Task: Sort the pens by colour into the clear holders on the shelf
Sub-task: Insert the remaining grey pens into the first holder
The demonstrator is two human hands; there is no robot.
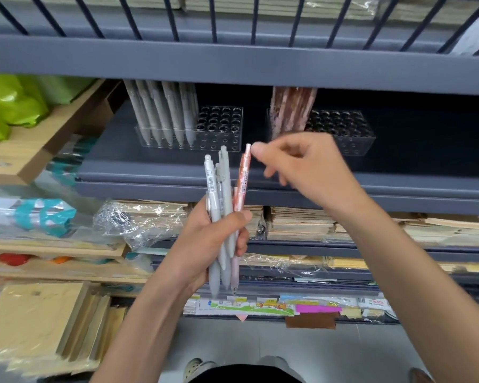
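Head view: the unsorted pens stand upright in your left hand, whose fingers are wrapped firmly round them below the middle. They are several grey ones and one pink patterned pen at the bundle's right edge. Your right hand is half curled, forefinger tip just beside that pen's top; blur prevents telling whether it has hold. On the shelf behind, the left clear holder carries grey pens in its left part. The right clear holder carries pink ones likewise. Assessment: sorting is well begun but unfinished. The handful is yet to be placed, and both holders show open holes.
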